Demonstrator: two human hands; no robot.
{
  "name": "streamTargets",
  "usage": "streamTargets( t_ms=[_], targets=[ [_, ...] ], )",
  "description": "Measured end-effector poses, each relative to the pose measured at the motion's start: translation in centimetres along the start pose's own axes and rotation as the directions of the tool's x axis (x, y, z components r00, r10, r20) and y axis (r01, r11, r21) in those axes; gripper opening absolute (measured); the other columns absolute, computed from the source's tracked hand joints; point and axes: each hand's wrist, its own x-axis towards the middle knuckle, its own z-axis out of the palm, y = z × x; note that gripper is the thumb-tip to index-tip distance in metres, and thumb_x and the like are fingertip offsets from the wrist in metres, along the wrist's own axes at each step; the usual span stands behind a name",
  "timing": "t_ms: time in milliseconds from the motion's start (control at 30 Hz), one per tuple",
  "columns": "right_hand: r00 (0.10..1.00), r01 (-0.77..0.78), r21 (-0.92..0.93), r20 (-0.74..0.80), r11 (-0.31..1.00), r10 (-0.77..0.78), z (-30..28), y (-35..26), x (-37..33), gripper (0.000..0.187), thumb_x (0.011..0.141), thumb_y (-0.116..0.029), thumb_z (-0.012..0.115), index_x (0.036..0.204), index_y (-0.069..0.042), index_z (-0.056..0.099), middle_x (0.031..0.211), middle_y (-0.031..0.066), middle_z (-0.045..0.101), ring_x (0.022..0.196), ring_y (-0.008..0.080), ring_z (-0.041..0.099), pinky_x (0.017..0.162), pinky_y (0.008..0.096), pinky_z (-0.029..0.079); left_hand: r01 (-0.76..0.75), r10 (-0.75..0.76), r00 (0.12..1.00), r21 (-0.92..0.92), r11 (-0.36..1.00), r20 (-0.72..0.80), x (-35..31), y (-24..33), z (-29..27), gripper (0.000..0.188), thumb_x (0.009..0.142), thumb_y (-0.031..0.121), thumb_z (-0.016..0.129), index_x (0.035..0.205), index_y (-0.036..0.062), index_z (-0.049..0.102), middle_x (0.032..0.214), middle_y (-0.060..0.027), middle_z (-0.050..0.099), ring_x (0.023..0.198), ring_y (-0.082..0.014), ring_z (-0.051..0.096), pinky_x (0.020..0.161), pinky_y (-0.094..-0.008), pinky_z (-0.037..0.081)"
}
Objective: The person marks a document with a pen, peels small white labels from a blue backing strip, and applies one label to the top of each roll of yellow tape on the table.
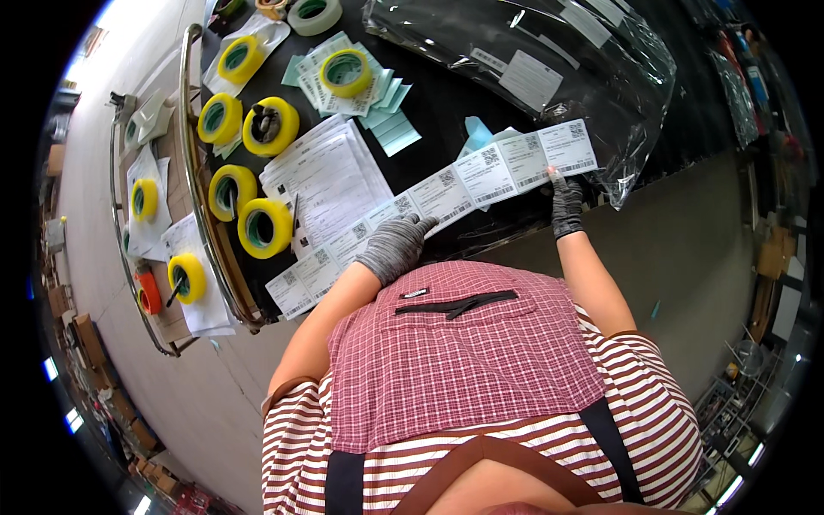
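Observation:
A long strip of white printed labels [487,178] stretches across the near edge of the dark table, rising toward the right. My left hand [395,247], in a grey glove, is closed on the strip's lower edge left of its middle and covers part of it. Near the strip's right end, my right hand [565,202] pinches the lower edge, with a bare thumb tip on top and the other fingers hidden beneath. A stack of printed sheets [339,176] lies behind the left part of the strip. Light blue paper [477,134] peeks out behind its right half.
Several yellow tape rolls [265,228] stand on the table's left side; another tape roll [345,73] sits on pale green labels [395,129]. Clear plastic wrapping [532,51] covers the back right. A metal rail [199,163] borders the left, beside a shelf holding an orange tape dispenser [148,290].

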Motion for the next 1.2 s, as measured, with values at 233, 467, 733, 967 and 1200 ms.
streamTargets(
  t_ms=[233, 467, 733, 967, 1200],
  targets=[
    [0.999, 0.027, -0.009, 0.033, 1.000, -0.027, -0.3, -0.4, -0.5, 0.036, 0.080, -0.030, 0.073, 0.098, 0.000, 0.065, 0.091, 0.0055, 0.063, 0.078, 0.0126, 0.058, 0.059, 0.0273, 0.052, 0.010, -0.022, 0.986, 0.073, 0.997, 0.163, 3.6, 1.9, -1.3, 0.045, 0.085, 0.010, 0.045, 0.130, 0.0122, 0.050, 0.097, -0.0197, 0.065, 0.090, -0.0344, 0.063, 0.078, -0.0442, 0.050],
    [0.996, 0.055, 0.037, 0.062, 0.998, -0.057, 0.2, -1.0, -1.1, 0.036, 0.082, -0.031, 0.071, 0.096, 0.001, 0.065, 0.086, 0.0047, 0.064, 0.071, 0.0114, 0.059, 0.060, 0.0268, 0.052, -0.227, 0.229, 0.973, 0.054, 0.972, -0.041, 7.1, 5.2, -3.3, 0.047, 0.085, 0.010, 0.046, 0.132, 0.0156, 0.049, 0.110, -0.0191, 0.061, 0.097, -0.0336, 0.061, 0.088, -0.0430, 0.046],
    [0.996, 0.036, 0.038, 0.086, 0.999, -0.039, -0.3, -1.0, -1.0, 0.033, 0.084, -0.027, 0.069, 0.102, -0.001, 0.064, 0.090, 0.0044, 0.064, 0.078, 0.0120, 0.060, 0.060, 0.0260, 0.053, -0.162, 0.158, 0.977, 0.015, 0.987, 0.144, 9.9, 11.9, -8.3, 0.049, 0.084, 0.005, 0.048, 0.132, 0.0147, 0.048, 0.104, -0.0181, 0.062, 0.097, -0.0339, 0.060, 0.090, -0.0413, 0.045],
    [0.983, 0.110, 0.072, 0.141, 0.991, -0.119, -0.7, -0.2, -0.5, 0.032, 0.083, -0.026, 0.070, 0.105, -0.004, 0.063, 0.094, 0.0035, 0.063, 0.082, 0.0114, 0.060, 0.062, 0.0260, 0.053, -0.518, 0.470, 0.840, -0.145, 0.843, -0.270, 7.9, 13.0, -10.0, 0.045, 0.080, 0.002, 0.058, 0.124, 0.0117, 0.055, 0.095, -0.0152, 0.060, 0.087, -0.0307, 0.061, 0.079, -0.0375, 0.050],
    [0.986, -0.043, 0.146, 0.166, 0.988, 0.018, -0.5, -1.8, -1.3, 0.023, 0.084, -0.022, 0.068, 0.100, -0.005, 0.065, 0.090, 0.0016, 0.064, 0.076, 0.0093, 0.059, 0.059, 0.0240, 0.052, -0.069, -0.123, 0.913, -0.443, 0.894, -0.389, -0.6, 0.1, -2.4, 0.030, 0.087, 0.006, 0.057, 0.117, 0.0057, 0.058, 0.097, -0.0140, 0.060, 0.087, -0.0279, 0.061, 0.077, -0.0332, 0.050]
  ],
)
